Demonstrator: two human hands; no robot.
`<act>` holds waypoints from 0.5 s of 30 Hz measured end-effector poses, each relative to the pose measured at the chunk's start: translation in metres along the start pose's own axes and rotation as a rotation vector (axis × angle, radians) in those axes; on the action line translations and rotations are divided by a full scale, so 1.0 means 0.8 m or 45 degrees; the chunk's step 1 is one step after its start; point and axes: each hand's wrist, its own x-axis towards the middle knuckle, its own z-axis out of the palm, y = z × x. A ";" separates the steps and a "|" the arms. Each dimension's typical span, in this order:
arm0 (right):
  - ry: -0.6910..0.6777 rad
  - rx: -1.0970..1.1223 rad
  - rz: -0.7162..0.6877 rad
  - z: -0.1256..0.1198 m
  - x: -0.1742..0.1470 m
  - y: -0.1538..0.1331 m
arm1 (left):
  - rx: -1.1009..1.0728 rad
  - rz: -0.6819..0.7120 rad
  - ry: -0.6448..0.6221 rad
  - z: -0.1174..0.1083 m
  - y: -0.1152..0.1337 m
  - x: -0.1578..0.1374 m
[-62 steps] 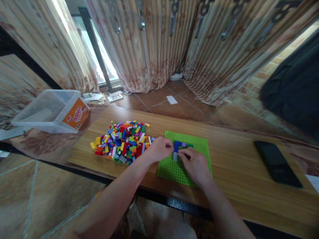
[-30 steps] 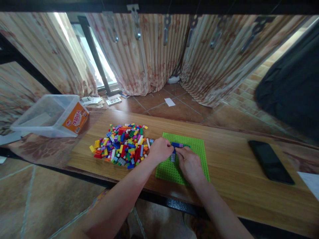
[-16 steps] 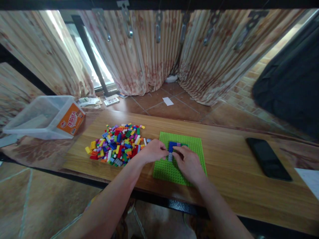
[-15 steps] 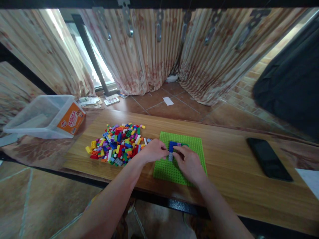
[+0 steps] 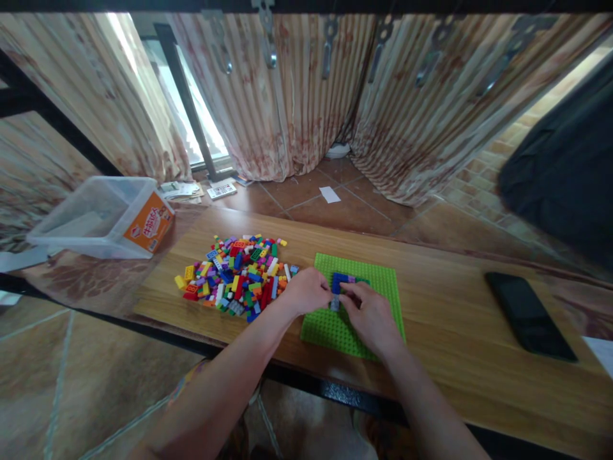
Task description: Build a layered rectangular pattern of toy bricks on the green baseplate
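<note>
A green studded baseplate [image 5: 352,332] lies on the wooden table, with joined bricks near its middle. Dark blue bricks [image 5: 339,279] form a corner there, a purple brick [image 5: 352,279] and a green one continue the row to the right, and a grey brick [image 5: 334,303] sits at the near end. From the left, my left hand [image 5: 309,291] reaches over the plate, closed in a pinch beside the grey brick; its fingertips hide whatever is between them. Curved around the other side is my right hand [image 5: 371,313], index finger and thumb apart, tips at the blue and grey bricks.
Left of the plate spreads a pile of loose coloured bricks [image 5: 239,275]. A clear plastic bin [image 5: 96,217] with an orange label stands further left. Toward the right lies a black phone [image 5: 529,316], and paper [image 5: 601,354] shows beyond it. Metal hooks [image 5: 328,54] hang overhead.
The whole view has shifted slightly, so things appear further right. Both hands stay at the same bricks, with little visible movement against the plate.
</note>
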 end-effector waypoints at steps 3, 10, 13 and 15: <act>0.019 -0.021 -0.026 0.003 0.000 0.001 | 0.021 0.017 0.014 0.001 0.000 0.000; 0.057 -0.027 -0.054 0.003 -0.001 0.003 | 0.070 0.029 0.033 0.004 -0.002 -0.001; 0.034 -0.008 -0.057 0.000 -0.001 0.005 | 0.075 0.042 0.071 0.005 -0.003 -0.003; 0.027 -0.014 -0.076 -0.001 -0.002 0.008 | 0.046 0.048 0.074 0.005 -0.003 -0.005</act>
